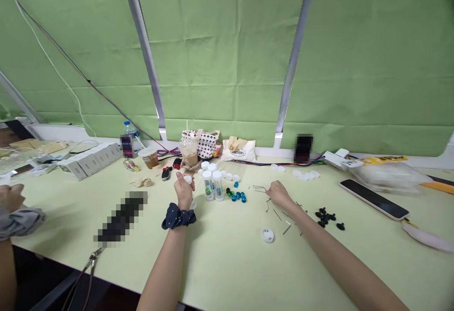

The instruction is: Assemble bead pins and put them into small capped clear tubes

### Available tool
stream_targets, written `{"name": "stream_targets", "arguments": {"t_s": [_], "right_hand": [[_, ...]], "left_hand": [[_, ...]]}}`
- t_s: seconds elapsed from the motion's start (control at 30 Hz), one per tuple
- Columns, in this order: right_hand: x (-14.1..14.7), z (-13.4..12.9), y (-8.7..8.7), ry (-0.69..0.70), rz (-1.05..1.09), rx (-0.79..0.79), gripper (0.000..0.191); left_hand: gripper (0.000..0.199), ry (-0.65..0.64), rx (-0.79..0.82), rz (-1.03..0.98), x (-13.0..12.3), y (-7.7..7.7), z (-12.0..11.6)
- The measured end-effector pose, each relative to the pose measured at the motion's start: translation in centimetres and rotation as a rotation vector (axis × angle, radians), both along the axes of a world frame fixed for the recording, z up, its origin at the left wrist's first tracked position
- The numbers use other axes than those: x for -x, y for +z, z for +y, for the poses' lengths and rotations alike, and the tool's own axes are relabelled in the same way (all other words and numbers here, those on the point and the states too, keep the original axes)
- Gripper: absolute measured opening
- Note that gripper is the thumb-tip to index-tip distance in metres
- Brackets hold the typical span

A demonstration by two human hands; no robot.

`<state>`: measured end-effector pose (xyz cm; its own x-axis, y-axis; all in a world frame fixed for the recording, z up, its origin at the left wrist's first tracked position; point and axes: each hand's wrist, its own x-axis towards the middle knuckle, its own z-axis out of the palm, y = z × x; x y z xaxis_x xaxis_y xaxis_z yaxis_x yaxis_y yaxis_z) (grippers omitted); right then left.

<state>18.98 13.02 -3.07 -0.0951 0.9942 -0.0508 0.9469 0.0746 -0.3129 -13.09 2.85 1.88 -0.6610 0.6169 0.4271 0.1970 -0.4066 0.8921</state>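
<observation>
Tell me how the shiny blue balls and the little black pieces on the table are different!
The blue balls are bright blue, while the black pieces are dark black. The blue balls look round; the black pieces have thin bits sticking out. The blue balls lie beside the clear tubes, but the black pieces lie to the right of the right hand. Both sit in loose groups on the table.

The left hand (183, 192) grips a white-capped tube (188, 178) beside a cluster of similar clear tubes (208, 188). The right hand (279, 194) reaches bent metal rods (259, 187) on the pale table (227, 259). Shiny blue balls (238, 197) lie between the hands; black knobs (323, 217) and a phone (374, 199) lie to the right, before a green cloth (220, 60).
</observation>
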Motion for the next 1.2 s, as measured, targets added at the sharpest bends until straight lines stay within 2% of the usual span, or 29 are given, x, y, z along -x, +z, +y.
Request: {"name": "stream_targets", "arguments": {"t_s": [0.2, 0.37, 0.5, 0.6, 0.67, 0.77, 0.83, 0.93, 1.0, 1.07, 1.2], "right_hand": [[0.9, -0.5, -0.3, -0.016, 0.009, -0.004, 0.011], [0.8, -0.9, 0.2, -0.042, 0.083, -0.022, 0.011], [0.2, -0.6, 1.9, -0.039, 0.184, -0.102, 0.014], [0.5, -0.5, 3.8, 0.006, 0.253, -0.172, 0.016], [1.3, -1.0, 5.2, 0.091, 0.335, -0.194, 0.021], [3.8, -3.0, 7.5, 0.345, 0.634, -0.217, 0.032], [6.3, -5.1, 9.0, 0.531, 0.793, -0.200, 0.028], [10.6, -8.4, 10.4, 0.754, 0.878, -0.120, 0.020], [13.7, -10.3, 10.5, 0.820, 0.892, -0.040, 0.018], [16.5, -11.7, 9.8, 0.765, 0.879, -0.022, 0.016], [20.6, -13.2, 6.9, 0.415, 0.889, -0.056, 0.014]], "left_hand": [[0.064, -0.026, 0.037, 0.008, 0.3, -0.1, -0.2], [0.051, -0.209, 0.053, -0.031, 1.9, -0.4, 0.1], [0.042, -0.361, 0.084, -0.128, 3.5, -0.8, 0.4], [0.041, -0.348, 0.103, -0.062, 4.1, -1.2, 0.2], [0.040, -0.320, 0.113, -0.026, 4.1, -1.5, 0.2], [0.042, -0.298, 0.134, -0.025, 4.0, -1.6, 0.2], [0.045, -0.335, 0.156, -0.047, 4.1, -1.5, 0.0], [0.055, -0.473, 0.233, -0.107, 4.5, -1.1, -0.5], [0.065, -0.592, 0.334, -0.136, 4.9, -0.8, -1.1], [0.076, -0.699, 0.449, -0.128, 5.2, -0.5, -1.8], [0.079, -0.822, 0.633, -0.036, 4.7, -0.1, -2.8]]}}
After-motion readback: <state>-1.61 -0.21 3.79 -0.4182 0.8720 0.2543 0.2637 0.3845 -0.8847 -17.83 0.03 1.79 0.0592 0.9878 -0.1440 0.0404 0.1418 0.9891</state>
